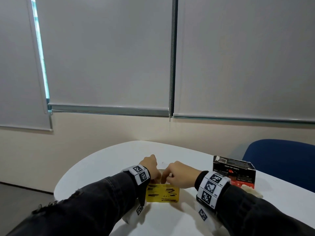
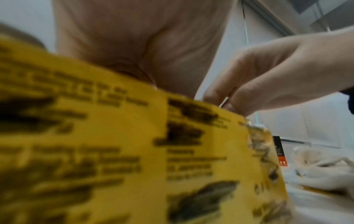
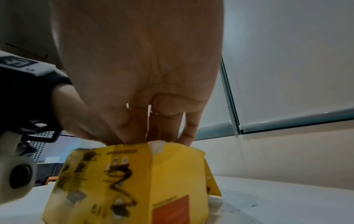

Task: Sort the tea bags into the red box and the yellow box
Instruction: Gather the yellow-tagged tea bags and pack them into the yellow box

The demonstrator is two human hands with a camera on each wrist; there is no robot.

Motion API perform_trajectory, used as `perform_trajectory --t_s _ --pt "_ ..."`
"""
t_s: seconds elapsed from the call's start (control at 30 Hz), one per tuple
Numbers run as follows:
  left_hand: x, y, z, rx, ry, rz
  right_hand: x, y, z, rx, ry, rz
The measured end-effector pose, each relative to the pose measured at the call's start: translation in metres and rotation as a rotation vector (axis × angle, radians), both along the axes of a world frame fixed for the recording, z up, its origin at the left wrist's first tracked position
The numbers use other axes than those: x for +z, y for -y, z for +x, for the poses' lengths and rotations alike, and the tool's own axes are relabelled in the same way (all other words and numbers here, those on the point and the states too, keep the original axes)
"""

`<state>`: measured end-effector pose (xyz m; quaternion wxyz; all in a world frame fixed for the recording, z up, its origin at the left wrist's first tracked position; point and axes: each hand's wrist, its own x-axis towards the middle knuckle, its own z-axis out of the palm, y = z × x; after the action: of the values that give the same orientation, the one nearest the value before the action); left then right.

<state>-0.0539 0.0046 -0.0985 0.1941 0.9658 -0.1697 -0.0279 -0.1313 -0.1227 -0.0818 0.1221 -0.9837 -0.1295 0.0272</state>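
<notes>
Both hands are at the open top of the yellow box [image 1: 162, 192], which stands on the white surface [image 1: 109, 160] close to its near edge, between the two forearms. The left hand [image 1: 150, 167] reaches down at the box's left end, its fingers bent over the top rim; the head view hides the fingertips behind the knuckles, and in the left wrist view only the palm shows above the blurred yellow wall, so I cannot tell whether it grips the box or merely rests there. The right hand [image 1: 181, 175] comes in from the right, its fingers [image 3: 162, 125] pointing straight down into the box's mouth. In the left wrist view its thumb and fingers are drawn together around a thin pale sliver just above the rim, which looks like a tea bag [image 2: 224, 101], though too little shows to be sure. The red box [image 1: 234, 172], dark on top and red lower down, stands toward the right edge of the surface, well apart from the yellow one, with its top open. A heap of pale tea bags [image 2: 323, 168] lies just in front of it, beside the right wrist. Both wrists wear bands printed with black and white markers [image 1: 212, 186], over dark sleeves [image 1: 95, 206]. A blue chair [image 1: 281, 160] stands behind the right edge.
</notes>
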Motion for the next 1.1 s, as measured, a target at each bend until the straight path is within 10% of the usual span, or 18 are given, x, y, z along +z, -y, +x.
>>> perform_trajectory --t_s 0.8,1.1 --pt "0.037 -0.026 0.004 -0.003 0.141 0.026 -0.005 -0.023 0.019 -0.083 -0.124 -0.104" --pt "0.057 -0.041 -0.023 -0.160 0.106 -0.020 0.053 0.069 -0.034 -0.143 -0.043 0.137"
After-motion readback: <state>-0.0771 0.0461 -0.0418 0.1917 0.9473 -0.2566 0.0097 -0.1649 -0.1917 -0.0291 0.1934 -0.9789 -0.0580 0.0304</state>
